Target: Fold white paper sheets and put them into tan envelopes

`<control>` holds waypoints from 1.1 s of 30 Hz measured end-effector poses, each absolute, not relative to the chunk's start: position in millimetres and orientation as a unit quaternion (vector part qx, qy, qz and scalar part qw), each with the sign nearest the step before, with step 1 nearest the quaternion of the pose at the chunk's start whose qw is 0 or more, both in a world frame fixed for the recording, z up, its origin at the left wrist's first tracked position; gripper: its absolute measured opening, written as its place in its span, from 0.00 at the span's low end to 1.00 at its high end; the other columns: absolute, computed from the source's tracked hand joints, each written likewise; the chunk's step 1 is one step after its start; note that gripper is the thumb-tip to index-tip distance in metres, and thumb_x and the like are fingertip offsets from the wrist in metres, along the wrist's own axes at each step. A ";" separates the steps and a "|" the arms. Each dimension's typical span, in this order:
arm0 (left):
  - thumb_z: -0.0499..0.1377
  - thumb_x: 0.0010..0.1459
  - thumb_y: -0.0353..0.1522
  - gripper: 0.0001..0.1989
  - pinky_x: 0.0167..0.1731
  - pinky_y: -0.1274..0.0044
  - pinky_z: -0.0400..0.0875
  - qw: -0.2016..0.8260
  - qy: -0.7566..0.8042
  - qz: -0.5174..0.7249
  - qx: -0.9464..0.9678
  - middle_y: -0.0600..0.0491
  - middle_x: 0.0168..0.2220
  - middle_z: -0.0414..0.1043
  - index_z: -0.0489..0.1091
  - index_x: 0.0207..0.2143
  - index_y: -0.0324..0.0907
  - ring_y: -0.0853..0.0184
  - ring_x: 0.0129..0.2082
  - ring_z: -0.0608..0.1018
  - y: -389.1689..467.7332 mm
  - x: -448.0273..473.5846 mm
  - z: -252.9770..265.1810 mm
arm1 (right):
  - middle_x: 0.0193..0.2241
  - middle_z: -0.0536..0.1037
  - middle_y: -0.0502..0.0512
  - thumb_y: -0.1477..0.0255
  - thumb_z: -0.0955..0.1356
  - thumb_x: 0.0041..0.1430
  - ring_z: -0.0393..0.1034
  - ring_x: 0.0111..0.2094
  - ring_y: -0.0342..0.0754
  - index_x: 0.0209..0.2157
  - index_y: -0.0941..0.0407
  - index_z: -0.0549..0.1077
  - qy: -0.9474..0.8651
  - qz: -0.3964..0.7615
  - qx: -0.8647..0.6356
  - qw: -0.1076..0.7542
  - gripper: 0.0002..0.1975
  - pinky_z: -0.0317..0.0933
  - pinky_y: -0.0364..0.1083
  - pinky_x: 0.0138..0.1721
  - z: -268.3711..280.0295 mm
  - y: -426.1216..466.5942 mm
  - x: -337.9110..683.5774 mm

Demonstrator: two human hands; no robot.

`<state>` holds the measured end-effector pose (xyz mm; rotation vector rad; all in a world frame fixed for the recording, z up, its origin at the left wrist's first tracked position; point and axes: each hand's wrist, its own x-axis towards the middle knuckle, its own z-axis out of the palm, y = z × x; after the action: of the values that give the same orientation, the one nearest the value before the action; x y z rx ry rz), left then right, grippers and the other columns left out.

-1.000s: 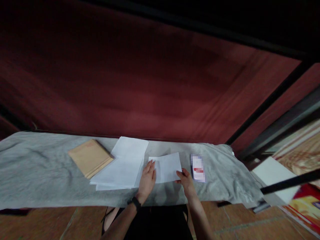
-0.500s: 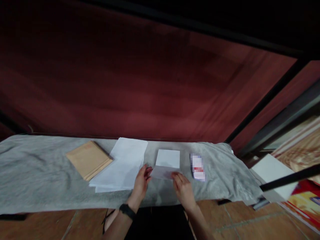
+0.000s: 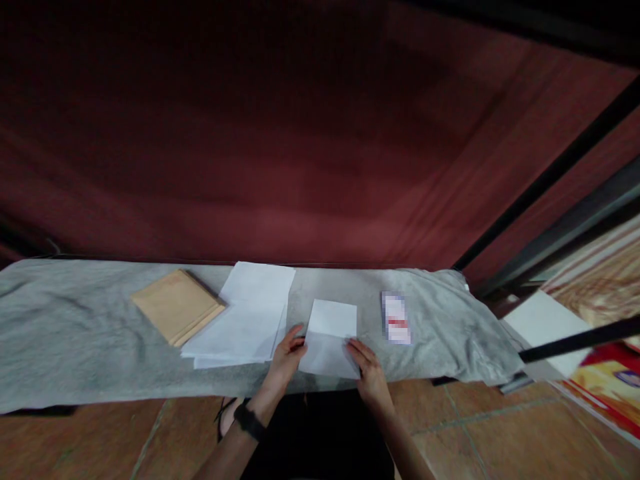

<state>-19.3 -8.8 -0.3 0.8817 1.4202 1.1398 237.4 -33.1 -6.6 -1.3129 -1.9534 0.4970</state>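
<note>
A white sheet of paper (image 3: 330,333) with a crease across its middle lies in front of me on the grey cloth. Its lower half looks slightly greyer and tilts toward me. My left hand (image 3: 289,350), with a dark band on the wrist, has its curled fingers at the sheet's left edge. On the opposite edge, my right hand (image 3: 369,367) grips the paper with its fingertips on top; its thumb is hard to see. Left of my left hand lies a stack of larger white paper sheets (image 3: 250,320).
Brown envelopes (image 3: 177,303) overlap the paper stack's left side. A pixelated pale item with a red stripe (image 3: 397,319) lies to the right. The grey cloth (image 3: 450,333) covers a narrow bench before a dark red panel (image 3: 300,200). A black bar (image 3: 580,343) crosses the right side.
The sheet's lower part has come down toward me and spread out, showing more of its length. Both hands stay at its sides, the right slightly lower. My view has shifted a little.
</note>
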 end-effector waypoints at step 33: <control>0.58 0.57 0.33 0.07 0.41 0.72 0.73 0.346 0.610 0.334 0.629 0.52 0.33 0.79 0.77 0.31 0.44 0.62 0.36 0.79 18.0 -19.8 22.8 | 0.37 0.82 0.58 0.59 0.63 0.65 0.75 0.40 0.53 0.38 0.54 0.79 -0.640 0.270 -0.608 0.385 0.17 0.67 0.51 0.46 -0.8 -1.2 235.5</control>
<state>-19.8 18.0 22.8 1.6332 1.5835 0.8669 235.5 -1.2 -0.8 -1.5492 -1.6303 0.6871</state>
